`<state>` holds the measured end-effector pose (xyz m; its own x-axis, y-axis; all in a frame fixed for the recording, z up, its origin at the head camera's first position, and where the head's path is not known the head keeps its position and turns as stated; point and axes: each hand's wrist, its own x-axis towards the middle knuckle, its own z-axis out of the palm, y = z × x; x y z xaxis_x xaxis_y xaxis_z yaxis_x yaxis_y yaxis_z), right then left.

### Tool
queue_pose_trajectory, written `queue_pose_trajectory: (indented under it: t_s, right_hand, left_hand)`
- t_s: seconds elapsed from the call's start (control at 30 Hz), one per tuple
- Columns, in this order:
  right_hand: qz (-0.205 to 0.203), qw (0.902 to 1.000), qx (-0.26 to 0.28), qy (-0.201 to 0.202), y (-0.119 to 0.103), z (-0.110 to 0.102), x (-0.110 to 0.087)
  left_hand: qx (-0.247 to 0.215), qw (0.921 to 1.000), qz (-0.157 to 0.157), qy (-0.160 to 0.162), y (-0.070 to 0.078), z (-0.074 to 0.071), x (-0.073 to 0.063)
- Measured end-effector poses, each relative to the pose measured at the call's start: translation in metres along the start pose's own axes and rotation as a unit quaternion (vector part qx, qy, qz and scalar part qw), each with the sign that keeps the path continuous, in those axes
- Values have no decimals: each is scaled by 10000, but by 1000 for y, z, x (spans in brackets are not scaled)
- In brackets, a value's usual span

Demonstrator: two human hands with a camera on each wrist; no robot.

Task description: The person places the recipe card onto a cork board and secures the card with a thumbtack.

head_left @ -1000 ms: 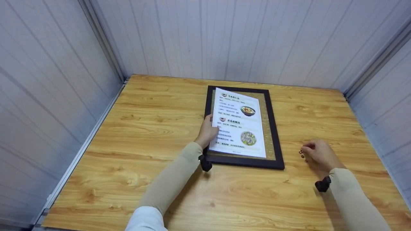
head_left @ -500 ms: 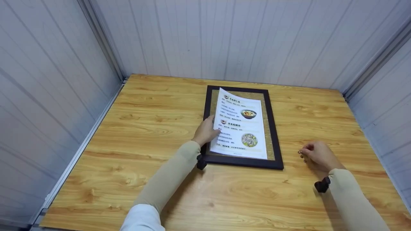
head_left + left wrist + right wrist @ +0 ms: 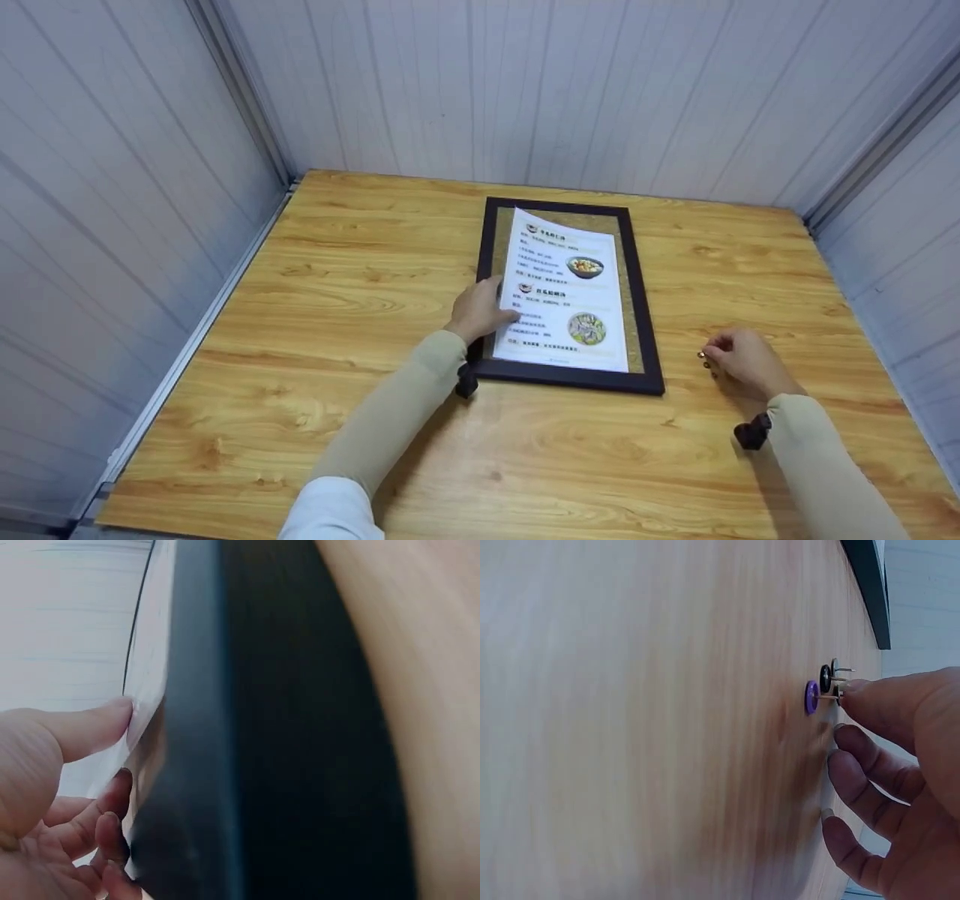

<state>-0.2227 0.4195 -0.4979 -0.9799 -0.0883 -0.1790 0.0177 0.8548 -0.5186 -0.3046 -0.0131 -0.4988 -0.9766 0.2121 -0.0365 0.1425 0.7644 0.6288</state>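
Paper (image 3: 559, 300), edge-pinched by the left hand (image 3: 478, 309) for steadiness, I am judging, is overlying the corkboard (image 3: 631, 322), the right hand (image 3: 750, 364) resting beside thumbtacks (image 3: 826, 679), grip undeterminable.

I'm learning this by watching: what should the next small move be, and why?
Probably lift one of the thumbtacks with the right hand: its thumb is right beside them, they stand point-up on the table, and the left hand pinches the paper over the framed corkboard.
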Motion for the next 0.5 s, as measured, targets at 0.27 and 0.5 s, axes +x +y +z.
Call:
queue_pose_trajectory:
  t_s: [0.27, 0.5]
  right_hand:
    - [197, 9993, 280, 116, -2, -3, -1]
    - [158, 9987, 330, 343, -1, -4, -5]
  left_hand:
    - [540, 9980, 315, 50, -3, 7, -3]
    - [685, 9965, 445, 198, -5, 14, -3]
